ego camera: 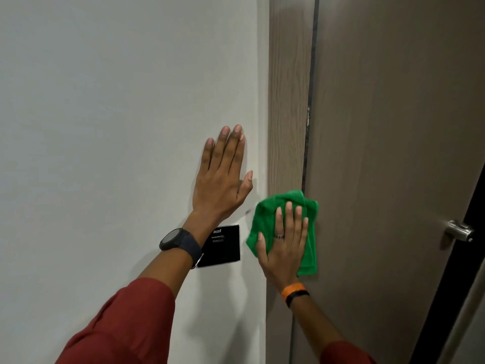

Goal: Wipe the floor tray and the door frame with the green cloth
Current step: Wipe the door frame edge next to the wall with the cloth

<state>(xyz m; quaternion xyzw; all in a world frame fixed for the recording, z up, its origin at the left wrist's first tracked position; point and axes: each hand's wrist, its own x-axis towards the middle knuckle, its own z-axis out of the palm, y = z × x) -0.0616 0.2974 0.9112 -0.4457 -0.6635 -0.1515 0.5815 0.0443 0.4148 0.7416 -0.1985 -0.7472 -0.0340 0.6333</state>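
Observation:
The green cloth (pixel 309 214) lies flat against the wood-grain door frame (pixel 287 101), overlapping its right edge and a bit of the door. My right hand (pixel 284 245) presses the cloth onto the frame with fingers spread upward. My left hand (pixel 223 177) rests flat on the white wall (pixel 105 127), fingers together and pointing up, holding nothing. It sits just left of the frame and above a black wall plate. The floor tray is not in view.
A black card-slot plate (pixel 223 248) is fixed to the wall under my left wrist. The brown door (pixel 393 127) stands to the right of the frame, with a metal handle (pixel 459 231) at its far right edge.

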